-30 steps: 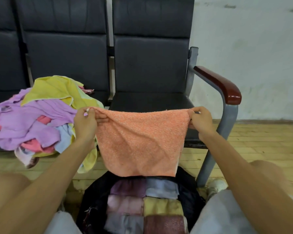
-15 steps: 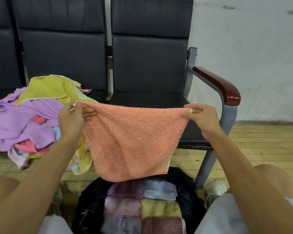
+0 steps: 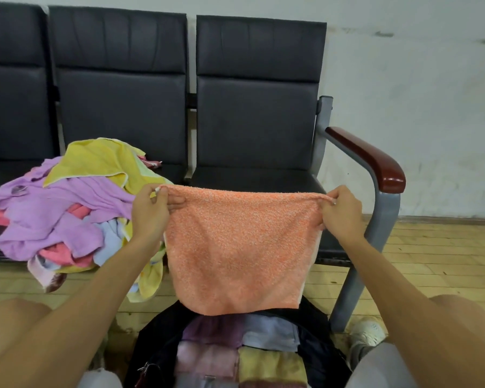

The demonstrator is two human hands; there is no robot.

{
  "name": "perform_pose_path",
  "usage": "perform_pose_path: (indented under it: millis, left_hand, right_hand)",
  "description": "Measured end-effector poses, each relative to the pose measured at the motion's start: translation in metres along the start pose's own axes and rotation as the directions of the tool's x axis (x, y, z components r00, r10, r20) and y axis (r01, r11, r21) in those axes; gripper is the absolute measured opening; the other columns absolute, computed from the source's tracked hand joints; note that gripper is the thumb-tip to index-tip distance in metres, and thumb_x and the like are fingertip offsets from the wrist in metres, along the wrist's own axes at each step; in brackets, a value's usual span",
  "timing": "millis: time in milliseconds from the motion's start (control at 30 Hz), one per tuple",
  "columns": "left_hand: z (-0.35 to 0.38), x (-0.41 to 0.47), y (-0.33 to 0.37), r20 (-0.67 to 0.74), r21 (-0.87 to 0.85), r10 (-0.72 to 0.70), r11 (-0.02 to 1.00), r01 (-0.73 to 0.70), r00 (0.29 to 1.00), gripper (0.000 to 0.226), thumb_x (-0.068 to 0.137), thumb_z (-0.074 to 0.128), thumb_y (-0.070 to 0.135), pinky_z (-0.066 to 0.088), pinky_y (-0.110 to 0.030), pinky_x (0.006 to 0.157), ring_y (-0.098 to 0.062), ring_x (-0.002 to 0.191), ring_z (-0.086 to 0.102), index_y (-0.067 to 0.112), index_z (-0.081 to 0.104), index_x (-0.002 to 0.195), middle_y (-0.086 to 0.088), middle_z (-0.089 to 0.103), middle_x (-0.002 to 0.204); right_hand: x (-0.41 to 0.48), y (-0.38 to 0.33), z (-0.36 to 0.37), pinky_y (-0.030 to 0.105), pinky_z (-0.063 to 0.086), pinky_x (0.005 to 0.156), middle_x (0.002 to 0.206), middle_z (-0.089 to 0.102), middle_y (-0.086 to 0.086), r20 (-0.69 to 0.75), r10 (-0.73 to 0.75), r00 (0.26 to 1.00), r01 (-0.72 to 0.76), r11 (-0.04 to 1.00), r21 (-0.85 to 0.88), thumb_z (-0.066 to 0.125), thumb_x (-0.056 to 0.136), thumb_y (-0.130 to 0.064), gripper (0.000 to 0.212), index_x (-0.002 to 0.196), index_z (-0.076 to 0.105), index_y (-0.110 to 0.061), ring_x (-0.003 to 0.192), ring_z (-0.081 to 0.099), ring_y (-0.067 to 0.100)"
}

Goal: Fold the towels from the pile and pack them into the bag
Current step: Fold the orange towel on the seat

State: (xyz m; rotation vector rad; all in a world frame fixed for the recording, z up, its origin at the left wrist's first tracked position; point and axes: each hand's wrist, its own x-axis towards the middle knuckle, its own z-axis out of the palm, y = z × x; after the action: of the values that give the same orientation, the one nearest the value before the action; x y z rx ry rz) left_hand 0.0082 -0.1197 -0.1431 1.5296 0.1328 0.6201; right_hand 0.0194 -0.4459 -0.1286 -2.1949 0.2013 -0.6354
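Orange towel (image 3: 241,247): held in air above bag (image 3: 157,345); left hand (image 3: 149,211) & right hand (image 3: 342,214) each pinch a top corner. Seems doubled, fold unfinished.
Bag: several folded towels (image 3: 269,337) packed.
Pile (image 3: 62,214), on surface at left: many unfolded. Est. under half done.
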Motion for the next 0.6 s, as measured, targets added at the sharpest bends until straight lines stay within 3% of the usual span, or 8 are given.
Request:
perform_pose_path:
  millis: [100, 233, 333, 500, 600]
  left_hand:
    - [0.01, 0.015, -0.002, 0.057, 0.036, -0.017, 0.999, 0.015, 0.998, 0.015, 0.105, 0.037, 0.015, 0.056, -0.018, 0.068, -0.018, 0.078, 0.07, 0.007, 0.05, 0.103, -0.011, 0.069, 0.084]
    - [0.027, 0.036, -0.014, 0.116, 0.039, -0.088, 0.996, 0.084, 0.989, 0.019, 0.105, 0.037, 0.018, 0.056, -0.028, 0.08, -0.02, 0.09, 0.071, 0.02, 0.051, 0.091, -0.01, 0.07, 0.091]
    - [0.042, 0.046, -0.028, 0.137, 0.04, -0.147, 0.989, 0.143, 0.98, 0.019, 0.105, 0.037, 0.02, 0.055, -0.034, 0.084, -0.02, 0.096, 0.068, 0.021, 0.051, 0.092, -0.01, 0.069, 0.098]
    - [0.068, 0.065, -0.044, 0.073, 0.198, -0.14, 0.972, 0.123, 0.988, 0.025, 0.099, 0.039, 0.025, 0.042, -0.034, 0.069, -0.019, 0.081, 0.052, 0.039, 0.054, 0.084, -0.003, 0.057, 0.089]
    - [0.085, 0.085, -0.04, 0.082, 0.119, -0.1, 0.989, 0.09, 0.992, 0.017, 0.102, 0.034, 0.015, 0.038, -0.018, 0.057, -0.01, 0.072, 0.046, 0.02, 0.05, 0.1, 0.002, 0.05, 0.084]
  right_hand:
    - [0.02, 0.006, 0.012, 0.038, 0.06, 0.066, 0.086, 0.067, 0.013, 0.021, 0.009, 1.0, -0.009, 1.0, 0.018, 0.051, 0.099, -0.011, 0.007, 0.102, 0.045, -0.013, 0.067, 0.069, 0.022]
    - [0.047, 0.009, 0.032, 0.049, 0.055, 0.087, 0.105, 0.065, 0.012, -0.011, -0.028, 1.0, 0.027, 0.999, -0.028, 0.046, 0.101, -0.012, 0.016, 0.113, 0.057, -0.013, 0.092, 0.065, 0.029]
    - [0.057, 0.012, 0.049, 0.041, 0.047, 0.089, 0.1, 0.066, 0.01, -0.065, 0.002, 0.998, -0.001, 1.0, 0.017, 0.038, 0.101, -0.009, 0.029, 0.1, 0.067, -0.008, 0.095, 0.057, 0.026]
    - [0.075, 0.001, 0.081, 0.025, 0.041, 0.077, 0.099, 0.064, 0.003, -0.136, 0.171, 0.976, -0.118, 0.937, 0.329, 0.039, 0.102, -0.014, 0.029, 0.105, 0.067, -0.012, 0.092, 0.058, 0.017]
    - [0.094, -0.004, 0.096, 0.026, 0.043, 0.081, 0.106, 0.066, 0.0, -0.153, 0.177, 0.972, -0.094, 0.895, 0.437, 0.04, 0.102, -0.015, 0.03, 0.11, 0.069, -0.017, 0.097, 0.058, 0.014]
